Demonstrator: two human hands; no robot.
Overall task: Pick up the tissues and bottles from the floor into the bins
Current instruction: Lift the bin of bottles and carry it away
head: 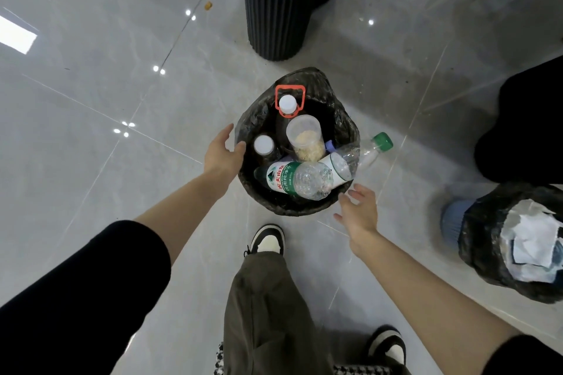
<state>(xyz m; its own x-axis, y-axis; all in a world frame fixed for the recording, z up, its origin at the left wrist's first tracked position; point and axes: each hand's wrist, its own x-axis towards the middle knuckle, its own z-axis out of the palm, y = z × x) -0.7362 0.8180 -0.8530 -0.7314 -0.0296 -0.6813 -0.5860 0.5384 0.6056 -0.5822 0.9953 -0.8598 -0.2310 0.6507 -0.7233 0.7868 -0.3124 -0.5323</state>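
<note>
A bin lined with a black bag stands on the floor in front of me, filled with several bottles. A green-labelled water bottle lies across the top. A clear bottle with a green cap sticks out over the right rim. A dark bottle with a white cap and red handle stands at the back, beside a clear jar. My left hand is at the bin's left rim, fingers relaxed, holding nothing. My right hand hovers by the front right rim, fingers spread. A second bagged bin at the right holds white tissues.
A black ribbed column stands just behind the bottle bin. A dark furniture shape sits at the right. A small brown scrap lies on the glossy grey tiles at the far left. My shoes are right below the bin.
</note>
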